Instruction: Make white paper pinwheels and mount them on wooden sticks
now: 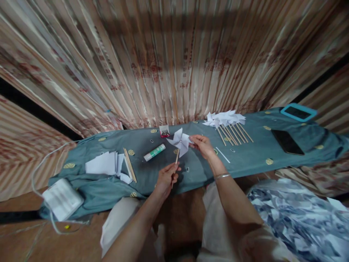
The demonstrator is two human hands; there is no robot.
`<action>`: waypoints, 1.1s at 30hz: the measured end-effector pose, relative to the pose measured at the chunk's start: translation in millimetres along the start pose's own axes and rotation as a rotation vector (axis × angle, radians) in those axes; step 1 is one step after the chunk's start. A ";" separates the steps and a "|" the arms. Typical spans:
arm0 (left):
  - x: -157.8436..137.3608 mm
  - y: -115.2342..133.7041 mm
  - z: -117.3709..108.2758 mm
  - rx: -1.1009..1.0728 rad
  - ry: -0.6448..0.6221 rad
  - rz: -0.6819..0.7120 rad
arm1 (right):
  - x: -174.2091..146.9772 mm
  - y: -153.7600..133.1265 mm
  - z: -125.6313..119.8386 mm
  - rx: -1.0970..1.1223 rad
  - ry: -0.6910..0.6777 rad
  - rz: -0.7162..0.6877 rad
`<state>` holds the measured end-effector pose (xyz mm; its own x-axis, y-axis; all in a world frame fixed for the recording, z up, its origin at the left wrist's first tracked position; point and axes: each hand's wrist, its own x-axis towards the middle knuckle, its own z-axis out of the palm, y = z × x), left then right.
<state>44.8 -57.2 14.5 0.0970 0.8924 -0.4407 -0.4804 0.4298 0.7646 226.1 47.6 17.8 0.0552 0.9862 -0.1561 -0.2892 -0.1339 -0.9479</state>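
A white paper pinwheel (pixel 180 140) on a wooden stick is held up over the middle of the cloth. My left hand (pixel 167 177) is closed around the stick below the paper. With its fingers pinched, my right hand (pixel 202 144) grips the pinwheel's right-hand blade. A pin head shows at the centre of the blades. Just behind lies a small red box of pins (pixel 164 132), its lid raised. To the left of the pinwheel rests a green and white glue stick (pixel 154 152).
Several pinwheels (pixel 227 118) lie in a row at the back right. Paper sheets (pixel 102 163) and wooden sticks (pixel 130 165) are at left, near a white power strip (pixel 62 199). A black phone (pixel 288 142) and a blue-framed device (pixel 298 112) lie right. White paper pieces (pixel 302 218) fill the lower right.
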 end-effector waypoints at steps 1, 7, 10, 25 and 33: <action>4.5 0.9 2.2 -0.003 -0.007 0.002 | 2.2 -0.1 -1.7 -0.005 0.016 -0.008; 21.5 -5.7 11.8 -0.044 -0.004 0.006 | 3.5 0.6 -8.9 -0.067 0.089 -0.060; 24.8 -9.1 13.0 -0.060 -0.006 0.004 | 0.6 2.6 -10.6 -0.102 0.090 -0.058; 33.1 -12.2 11.7 -0.105 0.038 0.052 | -14.5 8.7 3.7 -0.143 0.018 -0.010; 34.7 -12.5 12.0 -0.102 0.065 0.037 | -20.4 9.7 14.0 -0.112 -0.041 0.056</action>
<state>64.7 -30.0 -4.7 0.0225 0.8954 -0.4447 -0.5693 0.3771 0.7305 208.7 27.6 15.7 0.0017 0.9797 -0.2005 -0.1819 -0.1969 -0.9634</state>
